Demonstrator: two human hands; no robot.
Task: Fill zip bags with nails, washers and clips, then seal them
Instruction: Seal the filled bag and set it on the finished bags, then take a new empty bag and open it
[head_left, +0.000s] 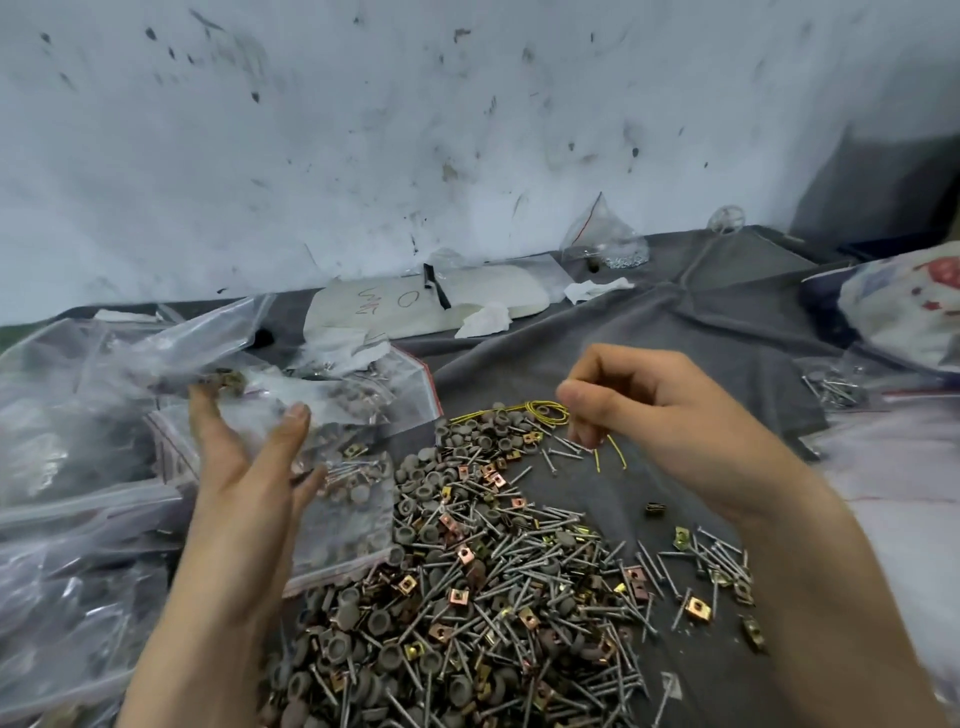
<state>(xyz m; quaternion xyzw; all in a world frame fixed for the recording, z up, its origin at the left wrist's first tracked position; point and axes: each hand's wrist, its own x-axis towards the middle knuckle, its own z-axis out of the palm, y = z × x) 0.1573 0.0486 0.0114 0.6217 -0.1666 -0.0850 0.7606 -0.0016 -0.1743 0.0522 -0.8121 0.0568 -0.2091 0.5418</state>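
Observation:
A big heap of nails, grey washers and brass clips (467, 582) lies on the dark grey cloth (649, 332). My left hand (249, 478) hovers with straight, spread fingers above filled zip bags (343, 499) with red seal strips. A blurred zip bag (176, 353) with a clip inside is at its fingertips. My right hand (639, 410) is raised over the heap's far edge, fingers curled and thumb against the forefinger, with nothing visible in it. A yellow wire (535, 409) lies just beside and under it.
More filled bags (62, 571) pile up at the left. White paper and tissue (426, 301) lie by the stained wall, with a clear bag of small parts (608, 244) further right. A printed bag (904, 306) and loose nails (831, 387) sit at the right.

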